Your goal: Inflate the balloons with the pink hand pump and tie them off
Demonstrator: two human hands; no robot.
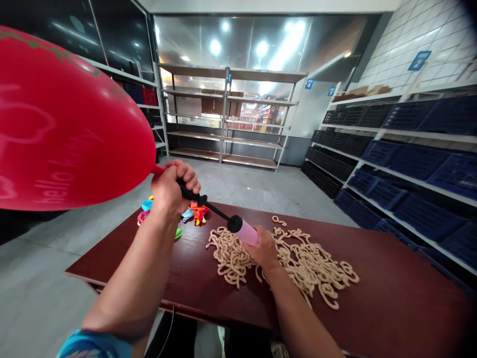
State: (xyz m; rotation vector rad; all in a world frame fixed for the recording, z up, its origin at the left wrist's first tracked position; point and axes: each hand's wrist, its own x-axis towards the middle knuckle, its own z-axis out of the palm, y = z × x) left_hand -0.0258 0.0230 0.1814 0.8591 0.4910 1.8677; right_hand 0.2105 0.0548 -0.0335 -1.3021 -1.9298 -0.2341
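A large, inflated red balloon (82,139) with faint printed lettering fills the left side of the view. Its neck meets the black end of a hand balloon pump (246,232), where my left hand (173,186) is wrapped around the black handle. My right hand (264,249) grips the pink barrel, and the thin black rod shows between the two hands. Whether my left fingers also pinch the balloon's neck is hard to see. Below and around my right hand lies a pile of tan, curled, rope-like pieces (313,268) on the dark red table (201,283).
Uninflated coloured balloons (197,213) lie at the table's far left, partly behind my left arm. A metal shelf rack (223,117) stands across the floor by the back window. Along the right wall, shelves carry dark blue crates (421,159) and black crates (343,144).
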